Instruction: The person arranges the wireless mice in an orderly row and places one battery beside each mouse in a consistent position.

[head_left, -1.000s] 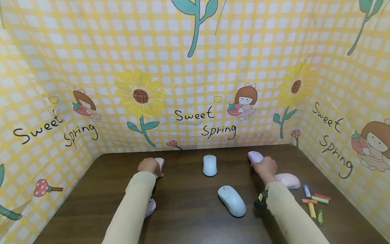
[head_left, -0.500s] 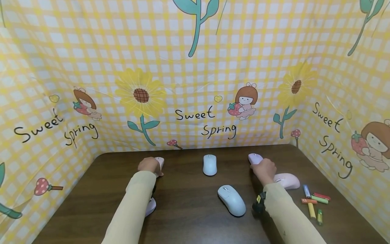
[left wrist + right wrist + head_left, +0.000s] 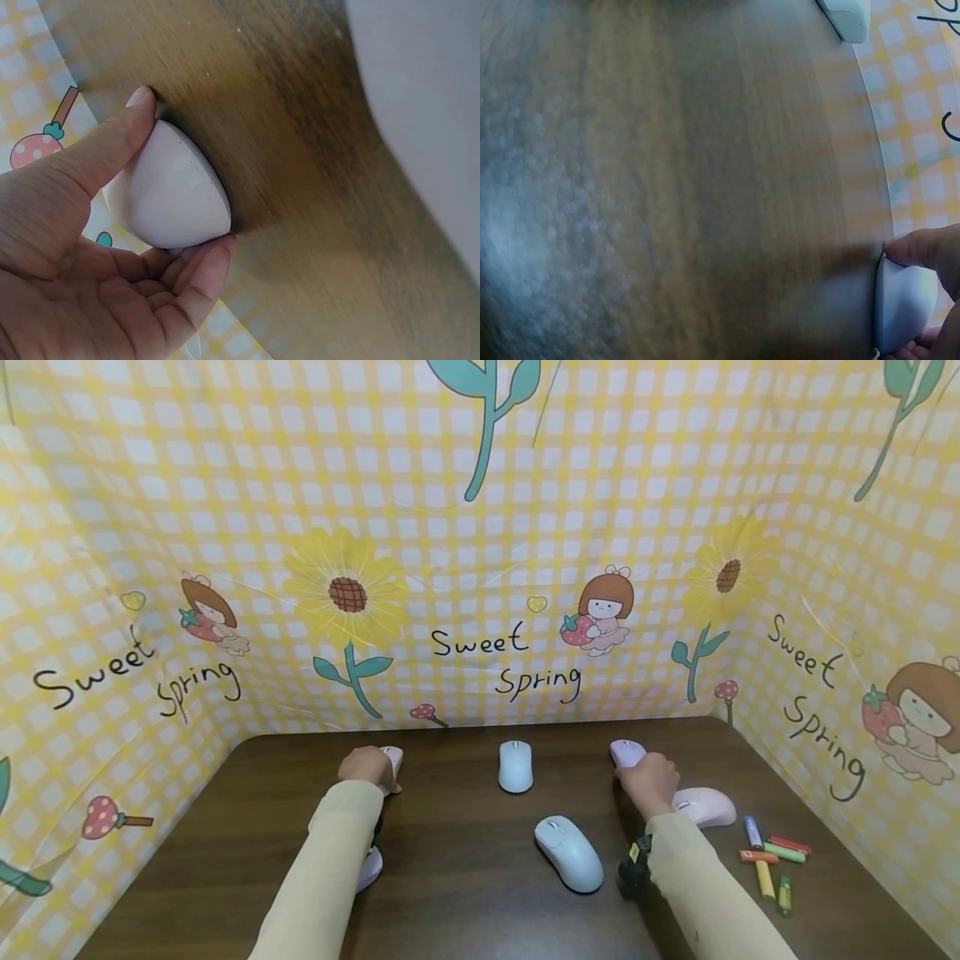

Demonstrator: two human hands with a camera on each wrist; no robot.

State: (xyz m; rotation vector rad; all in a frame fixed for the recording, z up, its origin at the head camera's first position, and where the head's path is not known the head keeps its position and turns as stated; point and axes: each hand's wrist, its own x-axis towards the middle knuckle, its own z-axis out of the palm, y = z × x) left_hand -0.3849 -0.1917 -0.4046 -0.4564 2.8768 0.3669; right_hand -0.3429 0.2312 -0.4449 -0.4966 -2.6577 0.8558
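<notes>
Near the back left of the table, my left hand (image 3: 366, 767) grips a pale pink computer mouse (image 3: 176, 187), thumb on one side and fingers on the other. At the back right, my right hand (image 3: 651, 778) holds a lilac computer mouse (image 3: 627, 752) by its sides; in the right wrist view the thumb and some fingertips show around the lilac mouse (image 3: 904, 307). Both mice sit on the tabletop, their far ends showing past the hands in the head view. A light pink mouse (image 3: 707, 807) lies just beside the right wrist. Under the left forearm, another pale mouse (image 3: 369, 870) is partly hidden.
On the dark wooden table (image 3: 450, 893), a white-blue mouse (image 3: 515, 767) stands at the back middle and a larger light blue mouse (image 3: 569, 853) nearer. Several small coloured cylinders (image 3: 765, 856) lie at the right. A checked cloth (image 3: 480, 552) rises behind the table.
The right hand and its lilac mouse have shifted very slightly toward the near side. The left hand keeps its place, and the other mice lie as before.
</notes>
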